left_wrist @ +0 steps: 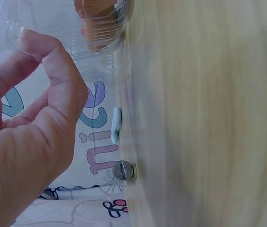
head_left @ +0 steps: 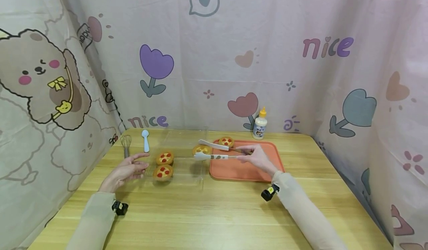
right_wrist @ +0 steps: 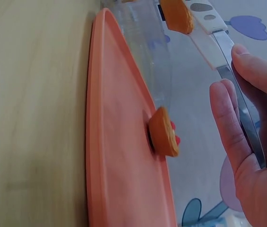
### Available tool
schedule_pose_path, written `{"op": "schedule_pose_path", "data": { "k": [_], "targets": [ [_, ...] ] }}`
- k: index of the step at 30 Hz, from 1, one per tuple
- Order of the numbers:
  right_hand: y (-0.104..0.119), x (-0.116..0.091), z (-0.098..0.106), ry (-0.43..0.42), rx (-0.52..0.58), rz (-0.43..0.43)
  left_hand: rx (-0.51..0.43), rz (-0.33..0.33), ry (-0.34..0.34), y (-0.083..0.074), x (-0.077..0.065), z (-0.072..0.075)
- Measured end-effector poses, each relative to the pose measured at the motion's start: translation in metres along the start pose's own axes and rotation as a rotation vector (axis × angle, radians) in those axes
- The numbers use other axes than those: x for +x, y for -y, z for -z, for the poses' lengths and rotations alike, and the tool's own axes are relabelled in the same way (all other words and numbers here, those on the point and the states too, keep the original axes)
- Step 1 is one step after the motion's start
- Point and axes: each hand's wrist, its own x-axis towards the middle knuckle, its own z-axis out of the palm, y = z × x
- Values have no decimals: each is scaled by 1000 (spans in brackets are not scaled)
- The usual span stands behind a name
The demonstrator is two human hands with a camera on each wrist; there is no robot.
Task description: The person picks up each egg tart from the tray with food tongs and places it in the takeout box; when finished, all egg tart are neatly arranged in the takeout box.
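Observation:
My right hand (head_left: pixel 252 155) holds a pair of tongs (right_wrist: pixel 232 52) with white patterned tips over the orange tray (head_left: pixel 247 172). Between those tips is a small pizza-like tart (right_wrist: pixel 176 16), apparently raised above the clear plastic box (head_left: pixel 187 172). Another tart (head_left: pixel 226 142) sits on the tray's far left corner. Inside the box, towards its left side, are two more tarts, a rear one (head_left: pixel 165 158) and a front one (head_left: pixel 163 172). Beside the box's left edge, my left hand (head_left: pixel 125 171) has loosely bent fingers; whether they touch the plastic I cannot tell.
Behind my left hand lie a whisk (head_left: pixel 126 144) and a light blue spoon (head_left: pixel 145 141). A white bottle with a yellow cap (head_left: pixel 259 125) stands behind the tray. Printed curtains (head_left: pixel 214 57) close off the back and sides of the wooden table (head_left: pixel 200 216).

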Motion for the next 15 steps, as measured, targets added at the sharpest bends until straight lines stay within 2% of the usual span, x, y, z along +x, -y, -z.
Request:
{"op": "schedule_pose_path", "data": {
  "k": [7,11,15],
  "targets": [
    [4,7,-12,11,-6,-19,-7,11,5,0,-1,0],
    [6,14,-20,15,-4,9,-10,-2,6,-1,-1,0],
    [7,20,-27,31,46,33,-6,-9,8,-1,-1,-1]
  ]
}}
